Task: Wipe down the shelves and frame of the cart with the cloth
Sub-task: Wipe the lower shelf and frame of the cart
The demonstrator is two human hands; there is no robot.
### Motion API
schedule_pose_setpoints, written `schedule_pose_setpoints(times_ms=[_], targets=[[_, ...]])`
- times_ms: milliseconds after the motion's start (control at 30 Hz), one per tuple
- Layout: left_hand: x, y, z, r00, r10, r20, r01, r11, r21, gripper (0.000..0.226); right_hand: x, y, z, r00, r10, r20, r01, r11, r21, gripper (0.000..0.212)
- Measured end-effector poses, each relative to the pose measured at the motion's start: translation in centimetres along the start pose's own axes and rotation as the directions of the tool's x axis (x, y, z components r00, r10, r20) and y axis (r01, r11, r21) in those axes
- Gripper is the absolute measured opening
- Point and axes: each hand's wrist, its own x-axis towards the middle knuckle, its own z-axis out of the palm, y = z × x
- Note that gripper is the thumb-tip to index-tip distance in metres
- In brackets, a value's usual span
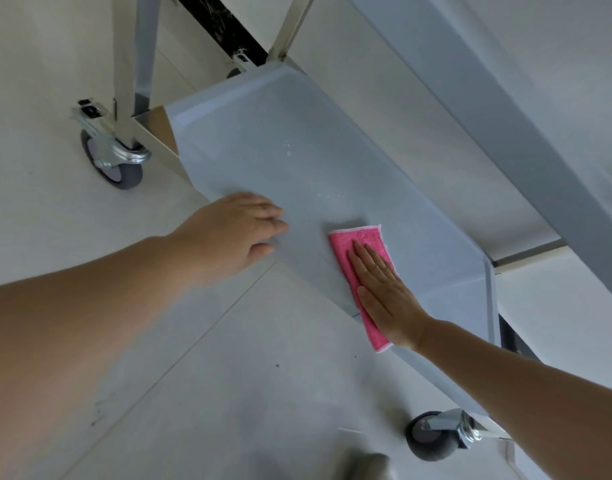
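Floor [228, 393]: pale tile, grout lines, a few dark specks. Cart sits on it, seen from above at a steep tilt.

Lower shelf [297, 133]: grey-blue tray with raised rim, some white specks near the middle. Upper shelf [488, 109] overhangs it at top right, same grey.

Frame posts [124, 64]: shiny metal uprights at the shelf corners.

Casters: left caster [112, 159] grey wheel in a metal bracket; near caster [432, 436] same type at bottom right, partly behind the right forearm.

Left hand [235, 230]: fingers straight, loosely spread, resting on the near edge of the lower shelf, holding nothing.

Right hand [384, 292]: flat, fingers straight and together, pressing down on the cloth.

Cloth [356, 240]: pink with pale edging, folded into a strip, lying flat on the lower shelf near its front rim, under the right palm.

No brands, labels or readable text anywhere.
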Motion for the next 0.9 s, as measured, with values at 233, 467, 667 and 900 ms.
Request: schedule_pose_setpoints(times_ms=[233, 467, 667, 900], targets=[[0.2, 0.2, 0.6, 0.997, -0.03, -0.067, 0.029, 0.999, -0.027, 0.029, 2.9, -0.8, -0.4, 0.995, -0.101, -0.014, 0.101, 0.995, 0.008, 0.054], [0.4, -0.4, 0.7, 0.993, -0.088, -0.085, 0.08, 0.993, -0.088, 0.032, 7.0, 3.3, -1.4, 0.986, -0.154, -0.071, 0.155, 0.988, 0.002, 0.051], [0.5, -2.7, -0.9, 0.991, -0.099, -0.095, 0.092, 0.992, -0.081, 0.039, 11.2, 9.5, -2.0, 0.985, -0.001, -0.172, 0.0, 1.0, -0.003, 0.049], [-0.6, -4.8, -2.1, 0.99, -0.099, -0.097, 0.096, 0.995, -0.037, 0.043, 14.2, 14.7, -3.4, 0.999, 0.053, -0.01, -0.054, 0.948, -0.313, 0.077]])
